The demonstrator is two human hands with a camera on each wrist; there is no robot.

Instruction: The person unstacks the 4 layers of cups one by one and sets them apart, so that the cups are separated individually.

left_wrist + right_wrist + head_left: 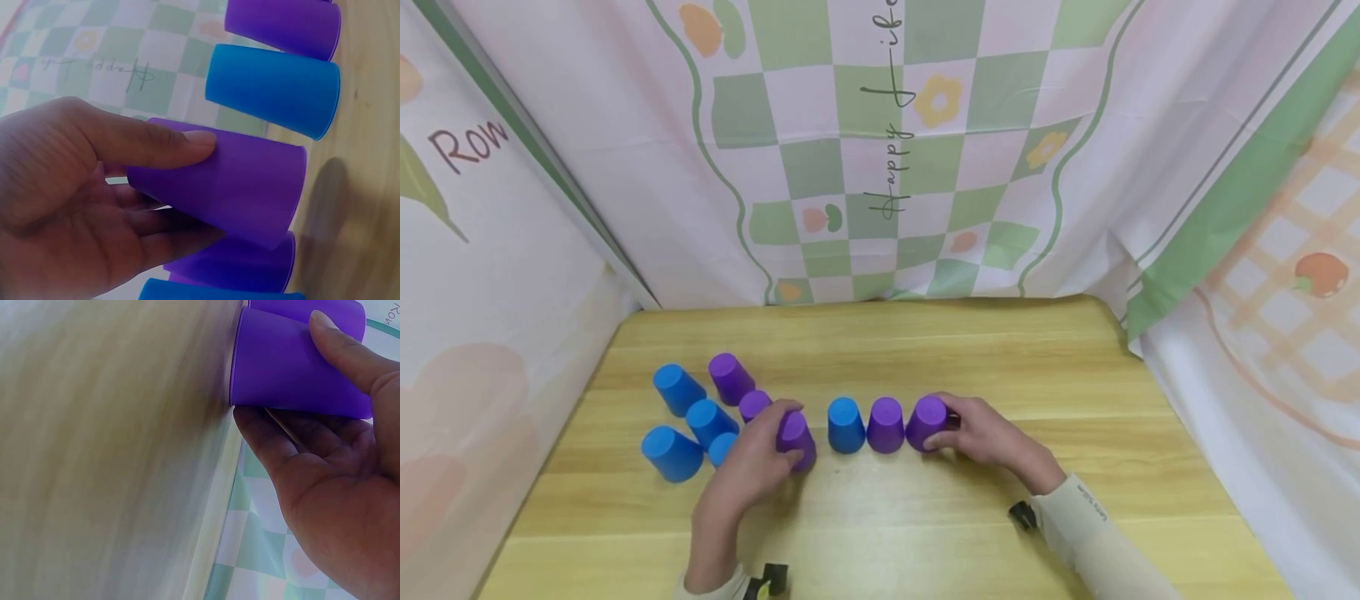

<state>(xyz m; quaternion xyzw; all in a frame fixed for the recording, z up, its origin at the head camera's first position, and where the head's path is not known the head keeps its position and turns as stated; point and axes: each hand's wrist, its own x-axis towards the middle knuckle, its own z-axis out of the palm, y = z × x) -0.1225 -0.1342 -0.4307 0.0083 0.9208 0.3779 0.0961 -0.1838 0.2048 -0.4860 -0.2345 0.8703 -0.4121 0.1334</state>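
Observation:
My left hand grips an upside-down purple cup between thumb and fingers, left of a short row; the cup leans slightly. At the right end of that row, my right hand holds another upside-down purple cup by its side, thumb on one face and fingers on the other. Between the hands stand a blue cup and a purple cup, both mouth down. The purple cup is close beside the one in my right hand.
Left of my left hand stand several upturned blue cups and two purple cups; my hand partly covers some. All are on a wooden table. A patterned cloth hangs behind the table, with more cloth at both sides.

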